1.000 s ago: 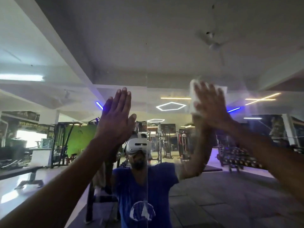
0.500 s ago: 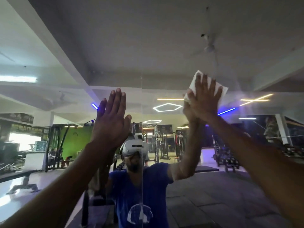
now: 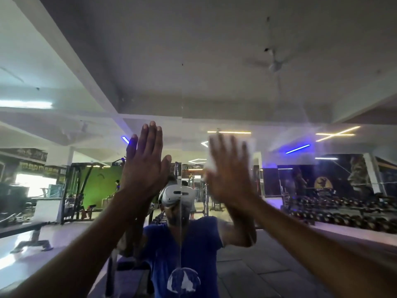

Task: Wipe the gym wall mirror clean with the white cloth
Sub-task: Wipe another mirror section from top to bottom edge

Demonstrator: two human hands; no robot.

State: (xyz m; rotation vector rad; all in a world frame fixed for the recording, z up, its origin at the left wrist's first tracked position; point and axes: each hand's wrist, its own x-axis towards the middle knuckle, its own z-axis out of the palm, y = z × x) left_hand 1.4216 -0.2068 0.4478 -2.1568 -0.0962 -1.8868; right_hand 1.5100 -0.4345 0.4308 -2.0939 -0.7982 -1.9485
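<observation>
Head view: a person's left hand [image 3: 144, 168] rests flat, fingers straight, on the large gym wall mirror [image 3: 214, 82]. The right hand [image 3: 229, 177], fingers spread and blurred, presses a white cloth [image 3: 247, 150] against the glass just beside it.

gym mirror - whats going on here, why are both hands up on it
A person is wiping the gym wall mirror with a white cloth. The right hand presses the cloth flat against the glass with fingers spread; it is blurred, so it looks mid-swipe. The left hand is flat and open, apparently resting on the mirror beside it and holding nothing. Both hands are around head height, either side of the vertical seam between mirror panels. The glass reflects the person and the gym behind.
</observation>
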